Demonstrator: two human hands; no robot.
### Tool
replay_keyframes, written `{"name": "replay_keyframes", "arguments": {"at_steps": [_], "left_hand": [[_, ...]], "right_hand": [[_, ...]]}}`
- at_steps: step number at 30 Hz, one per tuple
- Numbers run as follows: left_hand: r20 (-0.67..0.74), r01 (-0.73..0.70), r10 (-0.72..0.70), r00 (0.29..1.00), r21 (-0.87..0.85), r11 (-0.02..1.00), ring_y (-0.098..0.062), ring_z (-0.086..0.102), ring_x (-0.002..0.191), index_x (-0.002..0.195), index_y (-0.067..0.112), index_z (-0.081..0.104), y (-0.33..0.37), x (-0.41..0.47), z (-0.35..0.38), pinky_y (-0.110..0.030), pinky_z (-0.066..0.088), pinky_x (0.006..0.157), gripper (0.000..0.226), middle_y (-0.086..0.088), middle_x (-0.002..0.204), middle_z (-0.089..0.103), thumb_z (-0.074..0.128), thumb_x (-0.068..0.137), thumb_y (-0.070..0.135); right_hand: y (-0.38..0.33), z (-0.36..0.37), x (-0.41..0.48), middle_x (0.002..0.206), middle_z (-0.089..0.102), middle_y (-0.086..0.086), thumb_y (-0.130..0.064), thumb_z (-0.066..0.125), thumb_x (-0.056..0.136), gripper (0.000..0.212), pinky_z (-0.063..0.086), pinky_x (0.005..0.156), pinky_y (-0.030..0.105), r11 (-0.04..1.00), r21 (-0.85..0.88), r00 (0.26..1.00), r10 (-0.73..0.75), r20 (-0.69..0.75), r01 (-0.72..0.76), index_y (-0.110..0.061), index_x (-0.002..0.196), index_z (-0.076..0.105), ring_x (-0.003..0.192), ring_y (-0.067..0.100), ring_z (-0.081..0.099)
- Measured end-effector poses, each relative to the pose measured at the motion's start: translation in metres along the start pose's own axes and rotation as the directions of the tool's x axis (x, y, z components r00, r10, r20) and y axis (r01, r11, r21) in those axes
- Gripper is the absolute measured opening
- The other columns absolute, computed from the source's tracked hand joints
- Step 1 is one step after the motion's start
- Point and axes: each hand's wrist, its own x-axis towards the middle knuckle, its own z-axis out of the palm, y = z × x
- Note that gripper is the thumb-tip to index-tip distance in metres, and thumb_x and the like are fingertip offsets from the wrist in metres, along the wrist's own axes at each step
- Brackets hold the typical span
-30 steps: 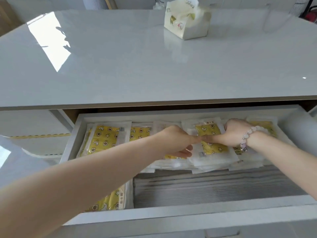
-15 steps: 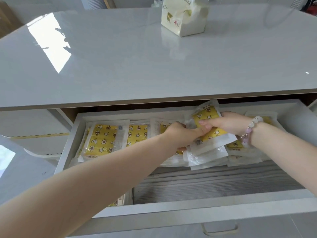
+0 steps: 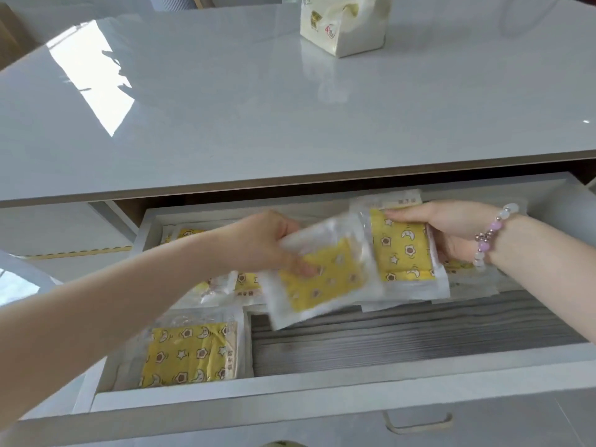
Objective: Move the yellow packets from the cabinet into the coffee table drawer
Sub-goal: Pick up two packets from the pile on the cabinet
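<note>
The coffee table drawer (image 3: 322, 391) is pulled out below the glossy tabletop. Yellow packets in clear wrappers lie in it. My left hand (image 3: 267, 243) grips one blurred yellow packet (image 3: 322, 275) by its upper left corner and holds it tilted above the drawer's middle. My right hand (image 3: 451, 230), with a bead bracelet on the wrist, holds another yellow packet (image 3: 401, 250) by its right edge, over a pile at the back right. A further packet (image 3: 190, 354) lies flat at the drawer's front left, and more lie at the back left, partly hidden by my left arm.
A white tissue pack (image 3: 345, 24) stands at the far side of the tabletop (image 3: 290, 117). The drawer's striped grey floor (image 3: 403, 333) shows at the front right. A metal handle (image 3: 419, 422) sits on the drawer front.
Both hands have lifted from the pile at the back. My left hand has drawn one packet away toward the middle, while my right hand keeps another raised at the back right.
</note>
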Motion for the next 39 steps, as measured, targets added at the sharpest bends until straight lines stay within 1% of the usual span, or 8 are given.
{"name": "replay_keyframes", "arguments": {"at_steps": [5, 12, 17, 22, 25, 28, 33, 39], "left_hand": [[0.225, -0.004, -0.074, 0.971, 0.329, 0.944, 0.003, 0.045, 0.046, 0.066, 0.031, 0.058, -0.020, -0.014, 0.025, -0.006, 0.036, 0.049, 0.021, 0.012, 0.063, 0.054, 0.068, 0.083, 0.037], [0.089, -0.023, -0.026, 0.996, 0.505, 0.863, -0.012, 0.053, 0.069, 0.078, 0.024, 0.056, -0.031, -0.006, 0.052, -0.019, 0.042, 0.058, 0.018, 0.007, 0.075, 0.052, 0.061, 0.090, 0.036], [0.148, -0.179, 0.109, 0.983, 0.897, 0.404, -0.025, 0.057, 0.085, 0.120, 0.009, 0.046, -0.027, -0.009, 0.071, -0.030, 0.040, 0.063, 0.024, -0.008, 0.101, 0.059, 0.045, 0.097, 0.007], [0.289, -0.325, 0.203, 0.936, 0.929, 0.179, -0.019, 0.061, 0.071, 0.098, 0.009, 0.063, -0.026, -0.011, 0.074, -0.028, 0.042, 0.054, 0.032, -0.002, 0.078, 0.062, 0.059, 0.072, -0.010], [0.224, -0.302, 0.354, 0.908, 0.935, 0.185, -0.011, 0.027, 0.041, 0.049, 0.023, 0.048, -0.012, -0.018, 0.064, -0.016, 0.023, 0.037, 0.035, 0.002, 0.044, 0.009, 0.065, 0.031, -0.001], [0.094, -0.239, 0.329, 0.940, 0.869, 0.434, -0.011, 0.042, 0.055, 0.074, 0.021, 0.049, -0.014, -0.019, 0.051, -0.021, 0.041, 0.052, 0.022, 0.007, 0.057, 0.032, 0.062, 0.089, 0.030], [-0.337, -0.139, 0.268, 0.903, 0.360, 0.923, 0.008, 0.054, 0.067, 0.086, 0.031, 0.056, -0.009, -0.030, -0.013, -0.006, 0.041, 0.053, 0.029, 0.016, 0.082, 0.062, 0.050, 0.081, 0.059], [0.007, -0.151, 0.157, 0.988, 0.304, 0.940, 0.007, 0.058, 0.071, 0.077, 0.041, 0.056, -0.017, -0.027, 0.005, -0.007, 0.045, 0.064, 0.019, 0.020, 0.078, 0.063, 0.068, 0.070, 0.054]], "right_hand": [[-0.004, 0.001, 0.001, 0.079, 0.071, 0.005, -0.023, 0.063, 0.086, 0.019, 0.059, 0.051, 0.032, 0.992, 0.121, 0.993, -0.010, -0.120, 0.025, -0.012, 0.102, 0.062, 0.063, 0.018, 0.068], [-0.002, 0.004, -0.003, 0.054, 0.068, 0.002, -0.014, 0.064, 0.086, 0.006, 0.055, 0.043, 0.024, 0.993, 0.115, 0.984, 0.017, -0.180, 0.004, -0.011, 0.085, 0.059, 0.044, 0.013, 0.065], [-0.001, 0.002, -0.005, 0.056, 0.067, 0.001, -0.013, 0.069, 0.080, 0.007, 0.048, 0.040, 0.016, 0.999, 0.042, 0.985, 0.021, -0.171, -0.015, -0.011, 0.079, 0.062, 0.043, 0.010, 0.063], [0.000, 0.003, -0.010, 0.094, 0.072, 0.018, -0.003, 0.062, 0.083, 0.019, 0.057, 0.056, 0.029, 0.996, -0.083, 0.999, 0.041, -0.020, -0.043, 0.003, 0.101, 0.066, 0.067, 0.025, 0.067], [0.001, 0.006, -0.016, 0.099, 0.071, 0.020, -0.001, 0.065, 0.067, 0.038, 0.058, 0.066, 0.037, 0.989, -0.146, 0.992, 0.036, 0.121, -0.018, 0.002, 0.105, 0.064, 0.075, 0.028, 0.071], [-0.001, 0.011, -0.022, 0.094, 0.073, 0.017, -0.002, 0.064, 0.067, 0.036, 0.060, 0.067, 0.038, 0.979, -0.202, 0.982, 0.026, 0.186, 0.013, -0.001, 0.103, 0.065, 0.075, 0.025, 0.073], [0.002, 0.030, -0.021, 0.097, 0.074, 0.013, -0.002, 0.064, 0.077, 0.029, 0.059, 0.072, 0.036, 0.977, -0.212, 0.968, 0.017, 0.252, 0.038, -0.005, 0.105, 0.066, 0.079, 0.022, 0.072], [0.011, 0.068, -0.006, 0.085, 0.073, 0.005, -0.003, 0.059, 0.088, 0.009, 0.059, 0.065, 0.025, 0.958, -0.278, 0.914, 0.053, 0.401, 0.066, -0.009, 0.090, 0.065, 0.072, 0.016, 0.070]]}}
